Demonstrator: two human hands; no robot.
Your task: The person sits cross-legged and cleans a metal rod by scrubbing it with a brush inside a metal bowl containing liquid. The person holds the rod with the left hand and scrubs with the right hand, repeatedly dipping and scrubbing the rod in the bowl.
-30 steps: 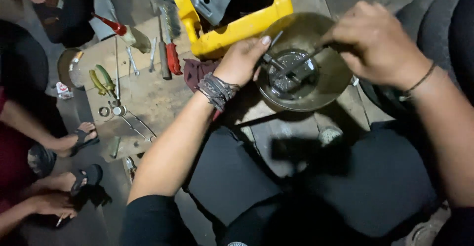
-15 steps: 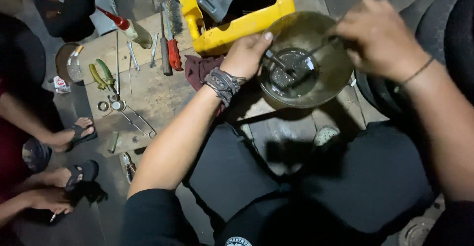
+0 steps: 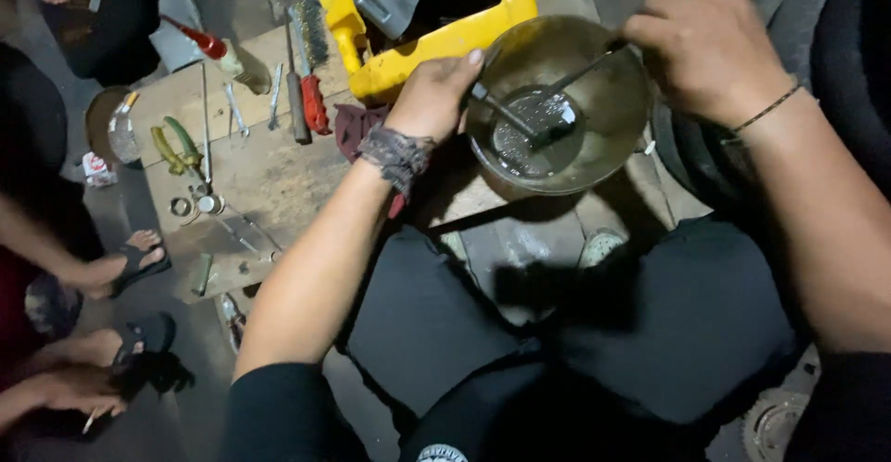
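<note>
A round metal bowl (image 3: 613, 137) with dark liquid at its bottom stands on the wooden board (image 3: 269, 174). My left hand (image 3: 429, 100) rests at the bowl's left rim and holds a thin metal part (image 3: 506, 112) that dips into the liquid. At the upper right rim, my right hand (image 3: 703, 40) grips a slim tool (image 3: 574, 78) whose tip reaches down into the liquid. A woven band wraps my left wrist. A thin bracelet sits on my right wrist.
A yellow plastic container (image 3: 436, 44) with a grey part inside stands behind the bowl. Screwdrivers, a red-handled one (image 3: 312, 100), green pliers (image 3: 172, 147) and wrenches lie on the board at left. Another person's sandalled feet (image 3: 135, 258) are at far left. A tyre (image 3: 835, 63) lies at right.
The whole view has shifted a little left and down. My right hand has moved the slim tool within the bowl. My left hand stays at the rim.
</note>
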